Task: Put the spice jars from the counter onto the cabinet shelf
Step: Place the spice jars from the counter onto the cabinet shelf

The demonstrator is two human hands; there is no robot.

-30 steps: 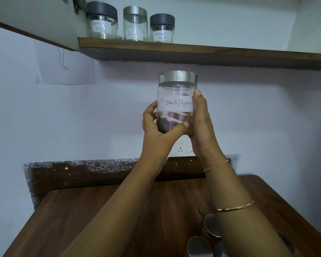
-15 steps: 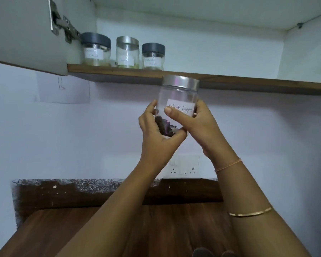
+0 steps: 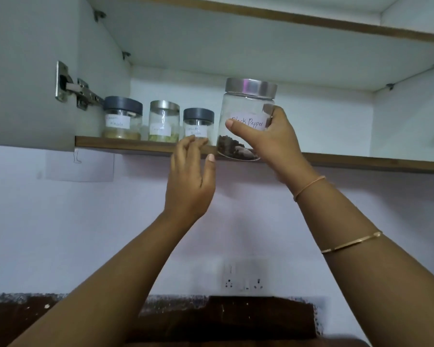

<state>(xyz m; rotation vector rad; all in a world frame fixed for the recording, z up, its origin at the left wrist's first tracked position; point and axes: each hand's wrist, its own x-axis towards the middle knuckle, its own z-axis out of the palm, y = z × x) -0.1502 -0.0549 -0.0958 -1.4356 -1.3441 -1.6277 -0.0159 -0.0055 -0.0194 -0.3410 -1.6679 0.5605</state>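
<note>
My right hand (image 3: 271,139) grips a clear jar labelled "Black Pepper" (image 3: 246,106) with a silver lid, held slightly tilted at the front edge of the wooden cabinet shelf (image 3: 140,146). Dark peppercorns lie in its bottom. My left hand (image 3: 189,181) hovers just left of the jar with fingers spread, touching nothing. Three labelled jars stand in a row on the shelf at the left: a dark-lidded one (image 3: 122,118), a silver-lidded one (image 3: 164,121) and a smaller dark-lidded one (image 3: 198,123).
The open cabinet door (image 3: 28,71) with its metal hinge (image 3: 78,92) hangs at the left. The shelf runs on to the right of the held jar. A wall socket (image 3: 243,276) sits below, above a dark wooden backsplash (image 3: 223,319).
The jar has risen from below the shelf up to its front edge. My left hand has let go of it and opened. The camera has tilted upward.
</note>
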